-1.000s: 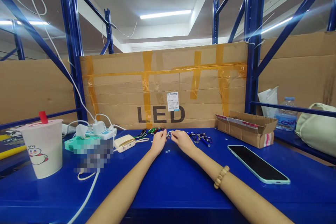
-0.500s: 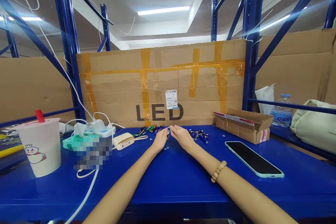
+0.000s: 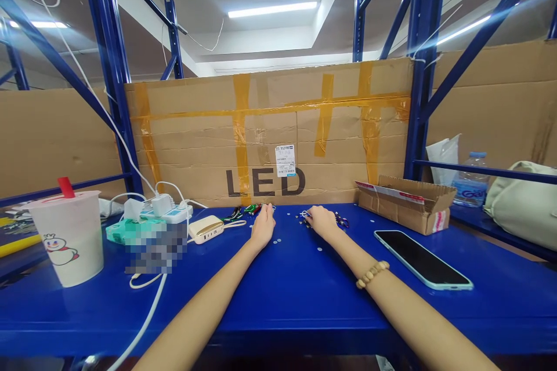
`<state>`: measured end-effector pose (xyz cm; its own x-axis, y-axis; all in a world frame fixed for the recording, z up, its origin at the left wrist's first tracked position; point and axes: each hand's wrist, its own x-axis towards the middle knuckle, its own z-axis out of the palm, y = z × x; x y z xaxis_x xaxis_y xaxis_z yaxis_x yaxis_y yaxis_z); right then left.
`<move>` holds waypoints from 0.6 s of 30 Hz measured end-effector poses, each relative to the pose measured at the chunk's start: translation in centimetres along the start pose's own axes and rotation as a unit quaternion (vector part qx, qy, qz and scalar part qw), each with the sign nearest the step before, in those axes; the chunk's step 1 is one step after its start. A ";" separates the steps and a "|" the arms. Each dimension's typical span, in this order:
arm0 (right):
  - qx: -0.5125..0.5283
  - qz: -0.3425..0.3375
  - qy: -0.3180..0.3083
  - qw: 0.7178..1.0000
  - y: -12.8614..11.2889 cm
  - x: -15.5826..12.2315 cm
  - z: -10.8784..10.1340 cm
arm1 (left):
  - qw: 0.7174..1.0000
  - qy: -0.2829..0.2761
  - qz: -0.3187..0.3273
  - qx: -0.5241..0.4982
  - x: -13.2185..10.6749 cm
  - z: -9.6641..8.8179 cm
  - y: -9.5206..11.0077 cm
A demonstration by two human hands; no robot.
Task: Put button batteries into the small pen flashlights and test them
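Note:
My left hand rests at the back of the table, beside a pile of small green, red and black metallic pieces. Its fingers are closed together, and whatever they hold is mostly hidden; a tiny shiny bit shows by the fingertips. Further right, my right hand reaches over a second pile of small dark blue and purple pieces, partly covering it. Its fingers are bent in a pinch, with a small silvery ring at their tips. Several small clear discs lie scattered on the blue table.
On the left stand a drink cup with a red straw, a power strip with cables, and a cream power bank. To the right are a phone, an open cardboard box, a water bottle and a pale bag.
My hands were together at the middle around a small ring. They have parted: the left moved left to the green and red pieces, the right moved right to the blue ones.

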<state>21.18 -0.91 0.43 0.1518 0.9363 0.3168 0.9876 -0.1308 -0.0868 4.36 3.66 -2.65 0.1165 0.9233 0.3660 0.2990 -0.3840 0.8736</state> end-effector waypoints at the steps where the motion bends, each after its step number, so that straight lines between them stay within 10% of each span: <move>1: -0.004 0.008 -0.001 1.000 0.0 0.0 0.0 | 1.000 0.004 0.008 0.019 0.0 -0.1 0.0; 12: -0.011 0.053 0.037 0.998 0.4 0.3 0.4 | 0.999 -0.009 0.025 0.043 -0.3 0.1 0.4; 15: 0.138 0.001 0.091 0.986 0.0 0.5 0.9 | 0.999 0.000 0.031 0.028 0.0 0.2 0.2; 18: 0.381 -0.068 0.088 0.918 -1.3 0.7 1.7 | 0.999 -0.012 0.043 -0.007 0.1 0.4 0.1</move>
<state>19.94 0.47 -0.89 0.1007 0.8507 0.5158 0.6938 0.3115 -0.6493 4.82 3.71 -2.68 0.1631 0.8869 0.4323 0.2744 -0.4616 0.8436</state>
